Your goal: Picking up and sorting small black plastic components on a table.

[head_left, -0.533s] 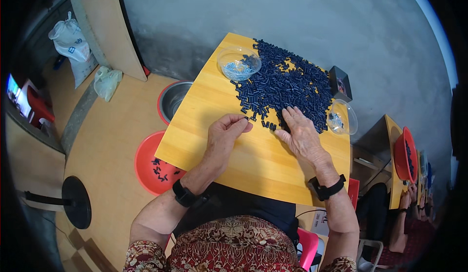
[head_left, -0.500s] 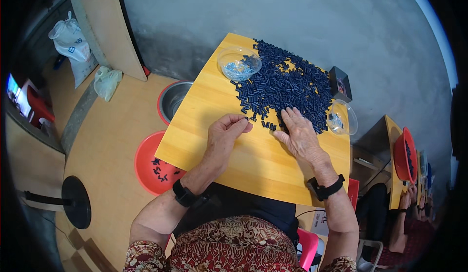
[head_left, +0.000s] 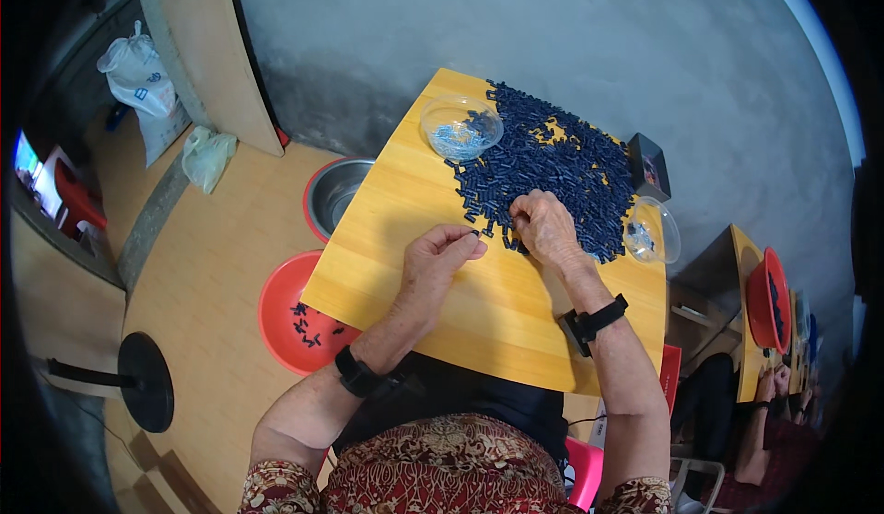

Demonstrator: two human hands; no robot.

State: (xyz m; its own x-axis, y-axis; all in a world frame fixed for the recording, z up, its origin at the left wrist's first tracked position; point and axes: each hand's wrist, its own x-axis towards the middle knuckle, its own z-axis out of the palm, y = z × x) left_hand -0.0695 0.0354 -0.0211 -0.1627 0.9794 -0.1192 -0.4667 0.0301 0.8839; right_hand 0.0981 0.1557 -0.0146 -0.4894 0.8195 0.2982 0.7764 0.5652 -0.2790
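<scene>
A broad heap of small black plastic pieces (head_left: 562, 159) covers the far right part of the yellow table (head_left: 405, 284). My left hand (head_left: 440, 261) is closed in a pinch at the near left edge of the heap, with a small dark piece between thumb and forefinger. To its right, my right hand (head_left: 546, 227) rests at the heap's near edge, fingers curled down among the pieces. What its fingertips hold, if anything, is hidden. A clear round bowl (head_left: 460, 127) with small silvery metal parts stands at the heap's far left.
A shallow clear tub (head_left: 652, 230) and a dark box (head_left: 649, 166) sit along the table's right side. Below the left edge are a red basin (head_left: 285, 311) with some black pieces and a metal bowl (head_left: 333, 196). Another person's hands (head_left: 773, 380) work at a table far right.
My right hand has gone from lying flat with fingers spread to curled fingers, shifting slightly left. My left hand keeps its pinch. The whole view has shifted a little.
</scene>
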